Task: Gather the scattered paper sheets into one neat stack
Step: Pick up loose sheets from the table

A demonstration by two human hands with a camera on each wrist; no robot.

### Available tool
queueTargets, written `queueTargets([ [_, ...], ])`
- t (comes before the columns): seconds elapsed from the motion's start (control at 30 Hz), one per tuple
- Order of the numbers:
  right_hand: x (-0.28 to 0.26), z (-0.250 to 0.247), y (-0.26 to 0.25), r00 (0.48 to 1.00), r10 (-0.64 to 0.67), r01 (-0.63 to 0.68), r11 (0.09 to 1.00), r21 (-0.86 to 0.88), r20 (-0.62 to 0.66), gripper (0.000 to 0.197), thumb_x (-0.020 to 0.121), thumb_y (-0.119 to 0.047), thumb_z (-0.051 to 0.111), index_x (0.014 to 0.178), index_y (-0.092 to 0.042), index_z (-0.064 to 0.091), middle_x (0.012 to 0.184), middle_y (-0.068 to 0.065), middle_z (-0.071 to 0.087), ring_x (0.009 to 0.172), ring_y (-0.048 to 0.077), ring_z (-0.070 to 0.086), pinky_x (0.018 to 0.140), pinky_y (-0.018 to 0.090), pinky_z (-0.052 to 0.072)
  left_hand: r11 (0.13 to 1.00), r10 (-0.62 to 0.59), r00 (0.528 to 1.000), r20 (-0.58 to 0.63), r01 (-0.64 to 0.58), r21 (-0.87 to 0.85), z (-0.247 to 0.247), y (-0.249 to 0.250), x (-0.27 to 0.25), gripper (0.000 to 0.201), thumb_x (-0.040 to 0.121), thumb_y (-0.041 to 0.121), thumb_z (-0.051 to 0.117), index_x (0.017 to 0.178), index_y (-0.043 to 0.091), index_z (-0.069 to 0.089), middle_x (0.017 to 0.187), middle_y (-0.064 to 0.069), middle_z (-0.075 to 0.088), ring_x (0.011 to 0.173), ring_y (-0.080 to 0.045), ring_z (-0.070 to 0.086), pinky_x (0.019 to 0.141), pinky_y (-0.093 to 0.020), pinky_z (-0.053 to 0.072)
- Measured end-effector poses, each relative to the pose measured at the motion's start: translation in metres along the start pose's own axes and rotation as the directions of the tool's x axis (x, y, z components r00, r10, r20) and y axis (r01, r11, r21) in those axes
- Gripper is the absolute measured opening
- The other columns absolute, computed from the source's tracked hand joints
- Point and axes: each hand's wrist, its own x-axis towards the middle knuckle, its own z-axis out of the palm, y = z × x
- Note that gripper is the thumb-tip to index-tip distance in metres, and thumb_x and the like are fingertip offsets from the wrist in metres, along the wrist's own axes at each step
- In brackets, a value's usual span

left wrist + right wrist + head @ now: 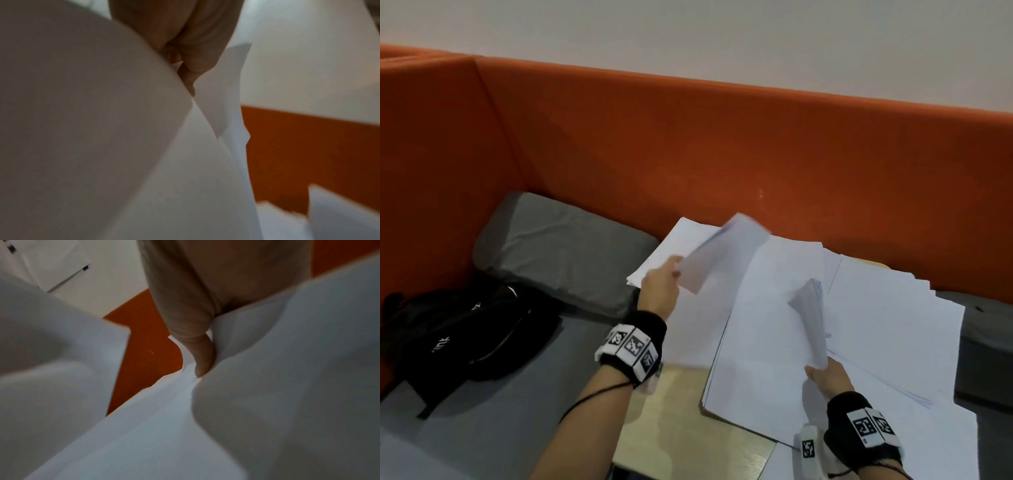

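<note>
An orange padded wall [722, 144] is standing behind a small wooden table [681, 421] that is carrying loose paper sheets [767, 329].

The left hand [659, 289] is pinching a raised bundle of sheets [722, 251], and the right hand [828, 375] is pinching another bundle [810, 322] by its lower edge. Both bundles are looking blurred, and paper is hiding most fingers in the wrist views.

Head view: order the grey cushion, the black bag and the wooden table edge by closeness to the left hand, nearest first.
From the left hand:
1. Grey cushion, just to its left, against the orange backrest.
2. Wooden table edge, below it, toward the person.
3. Black bag, far left on the seat.
The first two are close; the ranking between them is tentative.
</note>
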Motion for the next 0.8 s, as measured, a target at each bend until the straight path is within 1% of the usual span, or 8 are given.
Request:
queueTargets([
  [0.1, -0.004, -0.002, 0.000, 0.999, -0.032, 0.031, 0.998, 0.050, 0.011, 0.016, 0.089, -0.001, 0.052, 0.104, 0.005, 0.053, 0.094, 0.019, 0.056, 0.086, 0.030, 0.052, 0.076, 0.033, 0.039, 0.962, 0.005, 0.988, -0.157, -0.048, -0.269, -0.025, 0.025, 0.017, 0.034, 0.082, -0.013, 0.048, 0.106, 0.006, 0.064, 0.096, -0.011, 0.069, 0.089, -0.018, 0.063, 0.084, -0.025, 0.046],
  [0.23, -0.016, -0.001, -0.001, 0.994, -0.069, 0.061, 0.994, 0.094, 0.083, 0.009, 0.091, -0.003, 0.051, 0.098, 0.002, 0.052, 0.086, 0.016, 0.058, 0.080, 0.027, 0.052, 0.060, 0.028, 0.038, 0.815, -0.088, 0.996, -0.034, 0.052, -0.578, -0.016, 0.029, 0.018, 0.022, 0.081, -0.004, 0.061, 0.096, 0.012, 0.065, 0.093, -0.006, 0.069, 0.088, -0.020, 0.065, 0.085, -0.032, 0.051],
  [0.33, -0.020, 0.003, -0.001, 0.989, -0.084, 0.073, 0.993, 0.088, 0.123, 0.015, 0.092, -0.009, 0.051, 0.097, 0.002, 0.059, 0.094, 0.016, 0.065, 0.075, 0.023, 0.056, 0.060, 0.026, 0.041, 0.861, -0.179, 0.975, 0.135, 0.221, -0.457, 0.026, 0.004, 0.001, 0.023, 0.079, -0.002, 0.066, 0.100, 0.006, 0.061, 0.099, -0.012, 0.068, 0.089, -0.024, 0.064, 0.083, -0.033, 0.052],
  [0.43, -0.019, 0.006, -0.002, 0.990, -0.034, 0.013, 0.988, 0.153, 0.140, 0.021, 0.093, -0.010, 0.051, 0.106, 0.004, 0.058, 0.093, 0.017, 0.061, 0.083, 0.028, 0.057, 0.072, 0.030, 0.044, 0.899, -0.270, 0.915, 0.301, 0.351, -0.260, 0.063, -0.023, -0.024, 0.048, 0.086, 0.002, 0.061, 0.131, 0.004, 0.045, 0.130, -0.022, 0.053, 0.116, -0.030, 0.055, 0.101, -0.039, 0.043],
  [0.57, -0.014, 0.007, 0.003, 0.990, 0.016, -0.043, 0.982, 0.184, 0.141, 0.038, 0.096, -0.019, 0.046, 0.125, 0.006, 0.048, 0.090, 0.010, 0.056, 0.093, 0.029, 0.052, 0.081, 0.032, 0.038, 0.943, -0.330, 0.810, 0.484, 0.302, 0.139, 0.086, -0.039, -0.051, 0.064, 0.096, 0.009, 0.046, 0.148, 0.006, 0.010, 0.150, -0.017, 0.026, 0.138, -0.028, 0.029, 0.112, -0.032, 0.026],
  [0.67, -0.013, 0.009, 0.002, 0.991, 0.026, -0.057, 0.968, 0.244, 0.131, 0.046, 0.099, -0.028, 0.042, 0.131, 0.005, 0.046, 0.111, 0.017, 0.058, 0.104, 0.029, 0.053, 0.087, 0.030, 0.037, 0.951, -0.306, 0.810, 0.500, 0.279, 0.129, 0.090, -0.042, -0.055, 0.062, 0.096, 0.007, 0.044, 0.149, 0.009, 0.010, 0.148, -0.015, 0.023, 0.136, -0.030, 0.030, 0.112, -0.034, 0.028],
  [0.73, -0.012, 0.010, 0.003, 0.992, 0.023, -0.058, 0.955, 0.291, 0.122, 0.052, 0.097, -0.034, 0.044, 0.133, 0.003, 0.045, 0.127, 0.019, 0.055, 0.111, 0.029, 0.053, 0.093, 0.031, 0.037, 0.950, -0.279, 0.823, 0.494, 0.311, 0.018, 0.090, -0.041, -0.056, 0.059, 0.094, 0.001, 0.044, 0.147, 0.010, 0.018, 0.147, -0.011, 0.024, 0.133, -0.028, 0.033, 0.112, -0.038, 0.031],
  [0.8, -0.013, 0.011, 0.003, 0.993, 0.014, -0.050, 0.948, 0.313, 0.114, 0.053, 0.095, -0.036, 0.047, 0.133, 0.002, 0.045, 0.129, 0.019, 0.054, 0.110, 0.028, 0.053, 0.094, 0.032, 0.037, 0.945, -0.241, 0.845, 0.477, 0.317, -0.084, 0.090, -0.040, -0.058, 0.053, 0.093, -0.004, 0.045, 0.142, 0.008, 0.028, 0.147, -0.010, 0.026, 0.132, -0.027, 0.035, 0.111, -0.038, 0.034],
])
